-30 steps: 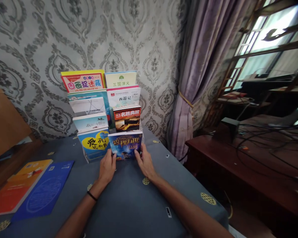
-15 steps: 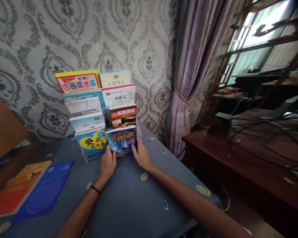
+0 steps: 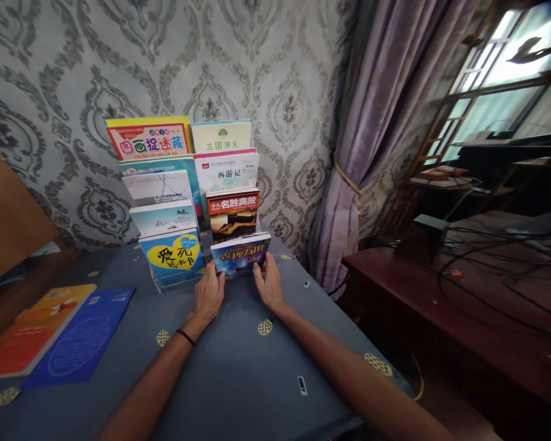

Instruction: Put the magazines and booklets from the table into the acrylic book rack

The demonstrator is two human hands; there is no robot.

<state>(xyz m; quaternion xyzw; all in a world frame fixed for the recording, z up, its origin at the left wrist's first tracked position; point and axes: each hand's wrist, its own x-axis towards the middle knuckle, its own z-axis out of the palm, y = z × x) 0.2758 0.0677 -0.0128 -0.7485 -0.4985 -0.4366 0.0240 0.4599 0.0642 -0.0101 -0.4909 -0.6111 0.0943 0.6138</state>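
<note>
A dark blue book (image 3: 239,256) with gold lettering is gripped by its two sides, slightly tilted, at the front right of a tiered book rack (image 3: 157,284). My left hand (image 3: 210,291) holds its left edge, thumb on the cover. My right hand (image 3: 267,283) grips the right edge the same way. Behind it stands a book with a red title band (image 3: 232,214), and above that a white book (image 3: 227,171). To the left, a blue book with a yellow heart (image 3: 173,257) stands in the rack's front row. The blue book's lower edge is partly hidden by my fingers.
An orange-red book (image 3: 37,331) and a blue booklet (image 3: 80,337) lie on the blue tablecloth (image 3: 239,386) at left. A brown cardboard box (image 3: 13,220) stands behind them. At right are a purple curtain (image 3: 344,202) and a red-brown desk (image 3: 417,294) with tangled black cables.
Both hands have shifted the dark blue book to the right and tilted it, so more of the book with the red band shows. The camera view has moved slightly.
</note>
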